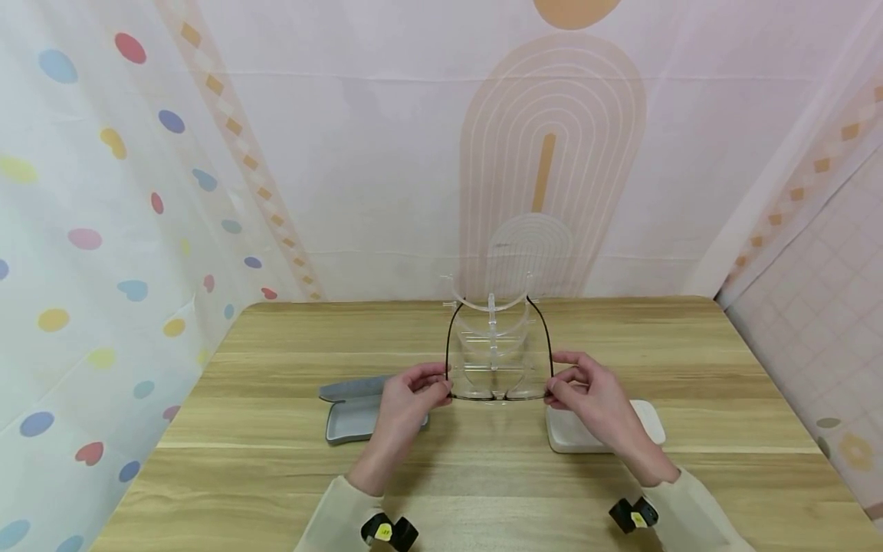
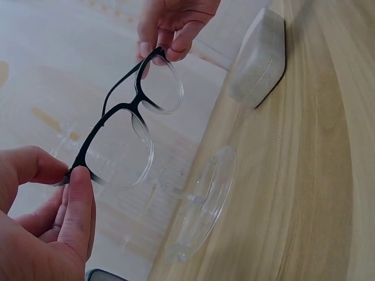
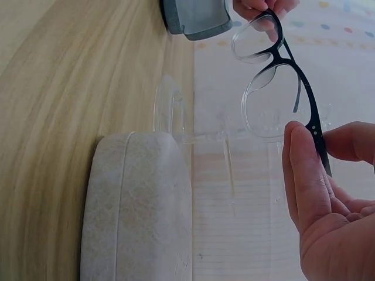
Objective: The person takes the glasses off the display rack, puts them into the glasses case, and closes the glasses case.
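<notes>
A pair of eyeglasses point(image 2: 133, 105), black along the top of the frame and see-through below, is held up between both hands with its temples pointing away. My left hand point(image 1: 408, 406) pinches its left hinge corner between thumb and fingers. At the opposite corner my right hand point(image 1: 595, 400) pinches the frame the same way. Right behind the glasses stands a clear plastic display stand point(image 1: 492, 337) with several tiers, seen through the lenses in the head view. Its rounded clear base point(image 2: 205, 205) rests on the wooden table.
An open grey glasses case point(image 1: 348, 422) lies by the left forearm, partly covered by the hand. A closed whitish case point(image 3: 137, 205) sits under the right hand. Behind the wooden table point(image 1: 497, 491) hangs a patterned curtain point(image 1: 386, 169).
</notes>
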Demonstrator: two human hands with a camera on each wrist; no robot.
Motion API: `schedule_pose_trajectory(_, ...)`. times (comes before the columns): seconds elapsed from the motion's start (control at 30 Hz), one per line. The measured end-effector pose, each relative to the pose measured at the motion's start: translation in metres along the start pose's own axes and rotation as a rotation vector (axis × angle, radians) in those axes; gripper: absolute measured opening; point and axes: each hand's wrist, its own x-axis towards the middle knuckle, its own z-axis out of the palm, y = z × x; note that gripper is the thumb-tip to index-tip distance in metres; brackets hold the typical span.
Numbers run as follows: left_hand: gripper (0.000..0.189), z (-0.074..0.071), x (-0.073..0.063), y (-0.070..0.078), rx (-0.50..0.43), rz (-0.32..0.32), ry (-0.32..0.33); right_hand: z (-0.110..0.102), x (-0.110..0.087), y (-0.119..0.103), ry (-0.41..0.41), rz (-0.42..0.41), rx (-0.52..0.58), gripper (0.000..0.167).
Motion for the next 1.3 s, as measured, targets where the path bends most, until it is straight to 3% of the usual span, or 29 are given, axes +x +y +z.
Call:
schedule_pose_trajectory(0.77, 0.024, -0.003, -0.01, -0.009, -0.008, -0.014, -0.059, 0.002, -0.012, 0.004, -0.017, -0.016, -0.025, 0.042)
schedule_pose_trajectory(1.3, 0.021, -0.002, -0.014, -0.007, -0.032, 0.03, -0.057, 0.005, -0.021, 0.002, 0.066, -0.094, -0.102, 0.033)
